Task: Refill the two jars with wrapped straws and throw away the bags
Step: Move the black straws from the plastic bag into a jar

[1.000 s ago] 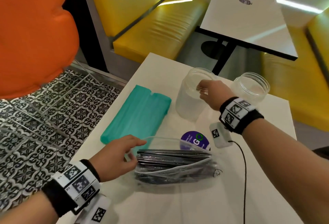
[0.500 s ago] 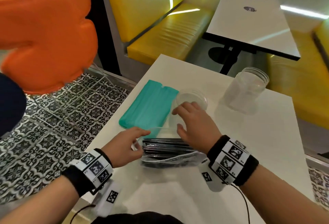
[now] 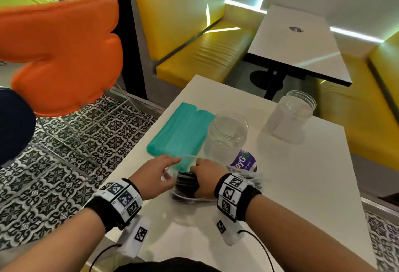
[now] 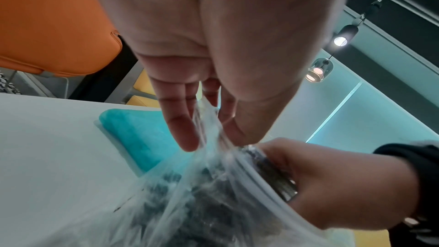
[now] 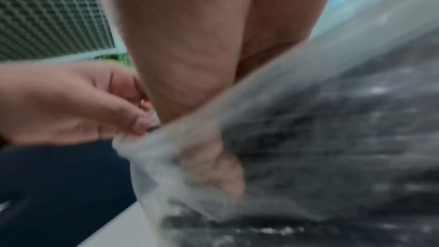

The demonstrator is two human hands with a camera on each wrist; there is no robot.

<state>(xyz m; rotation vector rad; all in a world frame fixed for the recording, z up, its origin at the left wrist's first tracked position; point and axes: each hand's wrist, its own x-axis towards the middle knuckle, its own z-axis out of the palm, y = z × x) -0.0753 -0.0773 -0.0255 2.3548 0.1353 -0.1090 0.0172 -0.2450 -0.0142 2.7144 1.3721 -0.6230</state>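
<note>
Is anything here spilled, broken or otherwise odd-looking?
Nothing stands out. Both jars, the near jar and the far jar, stand upright and empty on the table. The left hand pinches the clear bag at its mouth while the right hand grips the black straws inside. Nothing has spilled.

Your forearms are bare, with no sleeves. On each wrist you wear a wide black band faced with white tiles printed with black square codes: one on the left wrist (image 3: 121,201), one on the right wrist (image 3: 235,196). Beneath each band hangs a small white block with one more such code, the left block (image 3: 138,236) and the right block (image 3: 226,228). A thin black cable (image 3: 262,248) trails from each block. Your clothing at the bottom edge is dark.
</note>
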